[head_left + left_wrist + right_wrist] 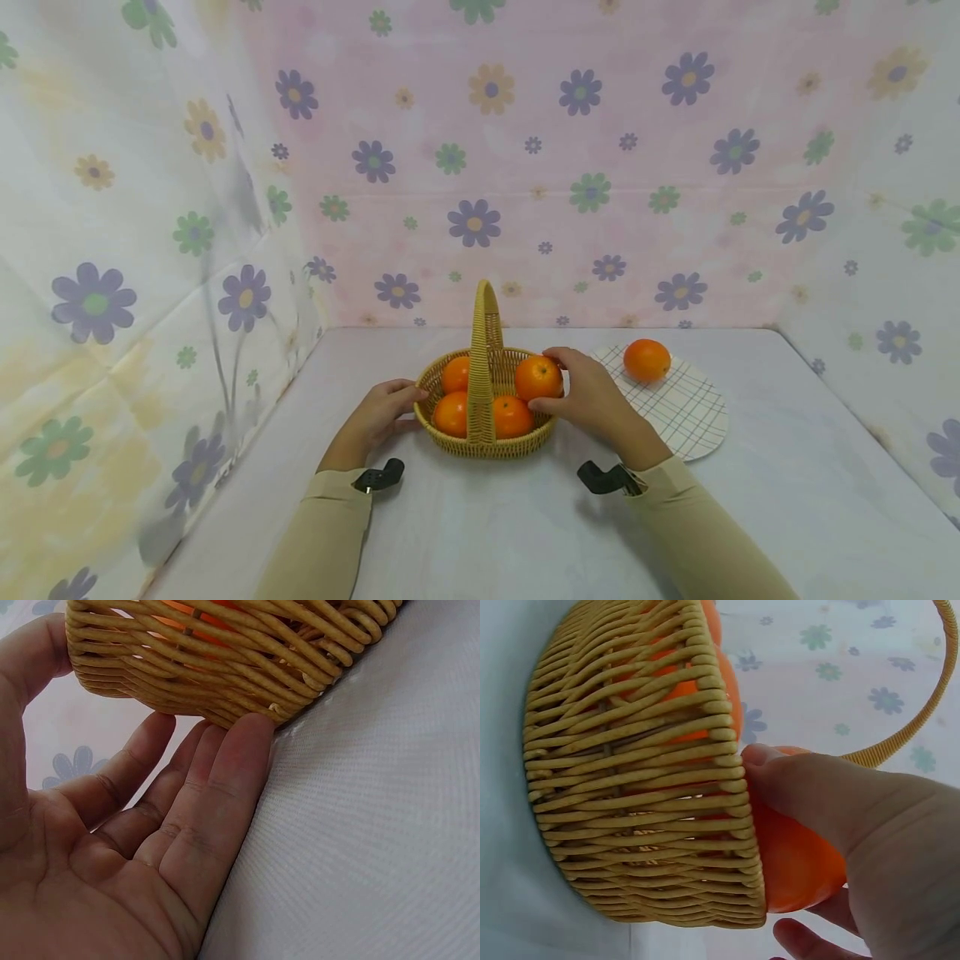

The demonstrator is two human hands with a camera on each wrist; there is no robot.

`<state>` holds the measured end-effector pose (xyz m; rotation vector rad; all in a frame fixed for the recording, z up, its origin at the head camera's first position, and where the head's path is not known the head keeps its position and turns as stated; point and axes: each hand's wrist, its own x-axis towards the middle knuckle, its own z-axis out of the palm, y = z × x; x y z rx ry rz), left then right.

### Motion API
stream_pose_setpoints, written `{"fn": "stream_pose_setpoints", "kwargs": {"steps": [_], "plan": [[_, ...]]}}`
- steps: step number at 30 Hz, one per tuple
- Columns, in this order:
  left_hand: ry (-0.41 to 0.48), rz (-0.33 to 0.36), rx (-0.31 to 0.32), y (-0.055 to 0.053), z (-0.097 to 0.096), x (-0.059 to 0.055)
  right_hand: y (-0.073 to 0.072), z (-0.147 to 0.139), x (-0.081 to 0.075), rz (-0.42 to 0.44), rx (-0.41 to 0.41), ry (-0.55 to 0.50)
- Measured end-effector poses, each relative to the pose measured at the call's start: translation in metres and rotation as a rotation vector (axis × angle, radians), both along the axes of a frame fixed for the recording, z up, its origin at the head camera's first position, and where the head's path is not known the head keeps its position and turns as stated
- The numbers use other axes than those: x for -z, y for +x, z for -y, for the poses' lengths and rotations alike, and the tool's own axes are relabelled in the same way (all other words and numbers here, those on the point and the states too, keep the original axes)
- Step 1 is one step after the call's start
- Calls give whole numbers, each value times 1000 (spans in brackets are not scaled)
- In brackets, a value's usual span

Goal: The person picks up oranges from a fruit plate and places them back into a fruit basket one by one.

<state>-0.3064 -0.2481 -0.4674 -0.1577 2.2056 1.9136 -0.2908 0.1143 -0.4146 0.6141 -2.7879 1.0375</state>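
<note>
A yellow wicker basket (487, 448) with a tall arched handle stands on the table, several oranges inside it. My left hand (384, 410) holds its left side; in the left wrist view the thumb reaches over the rim while the fingertips (247, 739) touch the woven wall (225, 675). At the basket's right end, my right hand (592, 398) grips an orange (538, 377) with the thumb on the near side and fingers beyond. In the right wrist view that orange (799, 862) sits just inside the rim, partly covered by the hand (885, 832).
To the right, a white plate with a grid pattern (697, 408) bears one more orange (647, 360). The white table (517, 533) meets flower-print cloth walls (525, 167) at the back and sides. Black wrist mounts (382, 475) stick out from both sleeves.
</note>
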Motion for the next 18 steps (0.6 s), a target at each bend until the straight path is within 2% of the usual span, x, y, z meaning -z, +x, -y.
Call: {"fn": "stream_pose_setpoints", "kwargs": {"steps": [13,18], "plan": [[-23,7,0,1,0,-2,-5,2,11,15,-4,-10],[-12,7,-2,0,0,-1,-6,5,16,48,33,-11]]}}
